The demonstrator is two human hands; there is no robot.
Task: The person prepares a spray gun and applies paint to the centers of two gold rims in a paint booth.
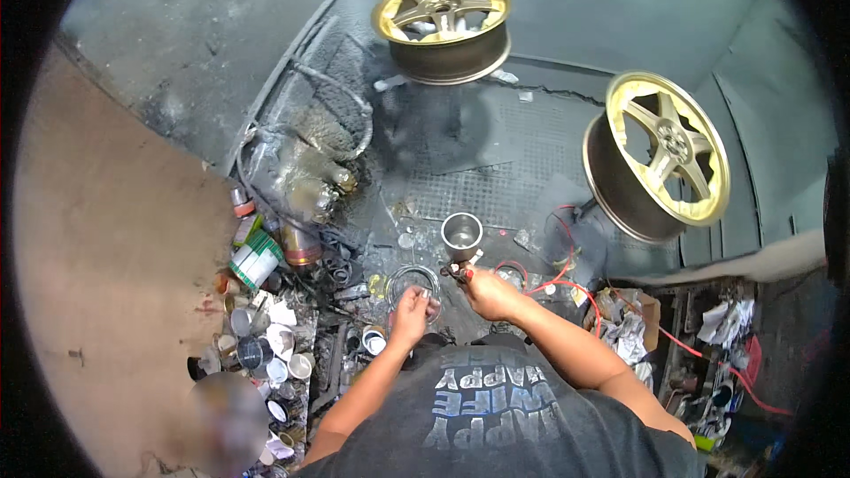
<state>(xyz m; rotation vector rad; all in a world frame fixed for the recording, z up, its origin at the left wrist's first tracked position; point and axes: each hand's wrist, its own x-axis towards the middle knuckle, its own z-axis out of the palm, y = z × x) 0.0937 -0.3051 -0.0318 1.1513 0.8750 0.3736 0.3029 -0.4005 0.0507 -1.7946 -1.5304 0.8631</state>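
My right hand is closed around the handle of a spray gun, in front of my body. The gun's round metal cup points away from me, its inside showing grey. Beside it on the left, my left hand has its fingers curled together, over or against a clear round container rim. Whether it grips that rim or something small is hidden by the fingers. Ahead stand two gold wheel rims, one at the far middle and one tilted at the right, both with yellowish covering round their spokes.
A red hose runs across the floor to the right. Cans, cups and lids clutter the left, including a green-and-white can. A cardboard box with crumpled paper stands at the right. A hose-like bent pipe lies at the far left.
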